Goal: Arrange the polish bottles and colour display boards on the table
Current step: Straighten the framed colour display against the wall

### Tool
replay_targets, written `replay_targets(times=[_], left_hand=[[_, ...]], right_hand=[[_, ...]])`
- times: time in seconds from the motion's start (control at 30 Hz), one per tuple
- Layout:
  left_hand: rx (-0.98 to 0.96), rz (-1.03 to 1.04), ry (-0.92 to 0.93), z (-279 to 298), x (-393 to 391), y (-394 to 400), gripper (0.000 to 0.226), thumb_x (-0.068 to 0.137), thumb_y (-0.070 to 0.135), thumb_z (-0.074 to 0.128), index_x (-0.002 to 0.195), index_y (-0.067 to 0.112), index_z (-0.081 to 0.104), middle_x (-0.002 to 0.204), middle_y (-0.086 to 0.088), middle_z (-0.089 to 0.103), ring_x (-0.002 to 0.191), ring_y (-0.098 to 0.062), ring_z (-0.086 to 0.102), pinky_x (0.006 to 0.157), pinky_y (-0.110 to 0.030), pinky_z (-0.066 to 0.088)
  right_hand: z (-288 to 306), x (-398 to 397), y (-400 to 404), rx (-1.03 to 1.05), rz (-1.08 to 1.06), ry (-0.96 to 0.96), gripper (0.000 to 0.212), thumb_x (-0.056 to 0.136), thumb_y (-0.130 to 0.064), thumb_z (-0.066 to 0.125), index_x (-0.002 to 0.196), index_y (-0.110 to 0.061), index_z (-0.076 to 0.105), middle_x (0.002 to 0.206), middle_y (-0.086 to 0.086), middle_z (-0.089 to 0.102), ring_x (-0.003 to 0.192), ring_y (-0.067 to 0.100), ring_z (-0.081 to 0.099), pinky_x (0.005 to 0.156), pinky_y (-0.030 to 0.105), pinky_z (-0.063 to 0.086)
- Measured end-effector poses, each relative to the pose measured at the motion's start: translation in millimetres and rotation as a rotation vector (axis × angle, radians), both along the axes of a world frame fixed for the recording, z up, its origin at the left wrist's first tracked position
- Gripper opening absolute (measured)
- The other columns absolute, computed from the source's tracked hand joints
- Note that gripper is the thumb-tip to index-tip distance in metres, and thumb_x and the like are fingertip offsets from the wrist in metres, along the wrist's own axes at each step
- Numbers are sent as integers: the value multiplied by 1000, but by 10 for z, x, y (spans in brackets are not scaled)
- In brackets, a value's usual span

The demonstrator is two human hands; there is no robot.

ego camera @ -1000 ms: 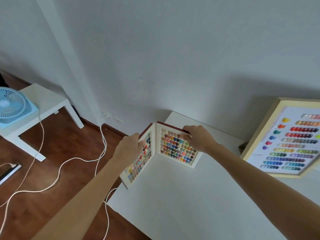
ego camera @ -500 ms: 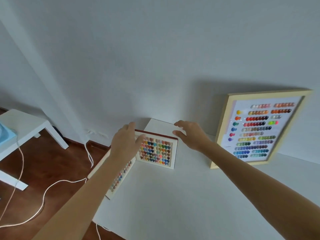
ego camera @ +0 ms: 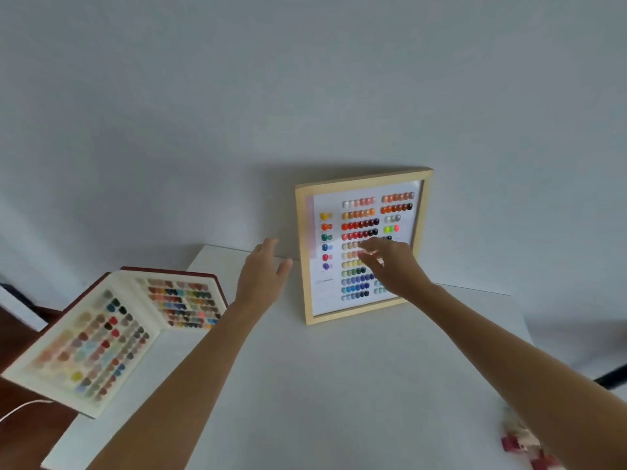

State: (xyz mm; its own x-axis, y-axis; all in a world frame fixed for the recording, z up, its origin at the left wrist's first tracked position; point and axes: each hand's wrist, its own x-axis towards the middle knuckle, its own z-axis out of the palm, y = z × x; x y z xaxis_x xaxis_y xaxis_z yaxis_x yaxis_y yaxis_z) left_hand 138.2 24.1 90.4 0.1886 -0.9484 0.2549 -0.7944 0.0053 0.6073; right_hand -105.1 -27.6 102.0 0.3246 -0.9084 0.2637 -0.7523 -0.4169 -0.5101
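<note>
A wood-framed colour board (ego camera: 363, 245) leans upright against the wall at the back of the white table (ego camera: 322, 385). My right hand (ego camera: 390, 266) is spread in front of its lower middle, fingers apart, holding nothing. My left hand (ego camera: 263, 276) hovers open just left of the frame's left edge, apart from it. A folding swatch board (ego camera: 115, 330) with red-brown covers stands open in an L at the table's left corner; its left panel overhangs the edge. Small pinkish polish bottles (ego camera: 522, 442), blurred, sit at the near right beside my right forearm.
The grey wall (ego camera: 305, 113) rises directly behind the table. Dark wooden floor (ego camera: 20, 334) and a white cable (ego camera: 20, 408) lie to the left, below the table edge. A dark object (ego camera: 610, 379) shows at the far right.
Both hands have let go of the folding swatch board and moved right to the framed board. The view has swung right, so the swatch board now sits at the left.
</note>
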Motion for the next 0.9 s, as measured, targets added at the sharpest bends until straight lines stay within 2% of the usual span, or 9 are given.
replay_targets(times=[0.27,0.37,0.57,0.73,0.9], left_hand=[[137,44,66,-333,-377,-288,49,91,19,61,134,8,40,132,-16,56,124,-31,53,97,-40,49],[151,51,81,-411,-396,-409,49,90,18,62,132,8,40,130,-15,57,121,-31,56,93,-41,51],[132,48,142,-561,-376,-662,47,89,16,64,130,13,41,130,-11,59,117,-29,61,87,-39,55],[80,22,204,-704,-358,-752,43,91,17,61,129,15,40,129,-9,61,111,-27,65,79,-43,60],[53,30,219,-833,-367,-787,39,92,18,59,127,15,41,127,-7,62,107,-25,67,72,-35,61]], right_hand=[[-228,-733,-245,53,-178,-18,24,92,-15,58,111,-2,64,108,14,71,94,27,69,85,30,50],[-303,-841,-375,87,-257,-31,25,93,-16,56,110,0,63,108,16,71,94,29,68,91,37,50],[-543,-981,-746,194,-416,-42,31,93,-19,55,118,0,59,115,16,67,102,29,64,97,35,43],[-707,-974,-1045,278,-506,-109,40,93,-22,56,126,-2,51,121,17,62,113,30,57,99,37,41],[-783,-919,-1224,322,-514,-166,39,94,-23,54,128,-6,47,125,14,61,113,32,58,96,43,46]])
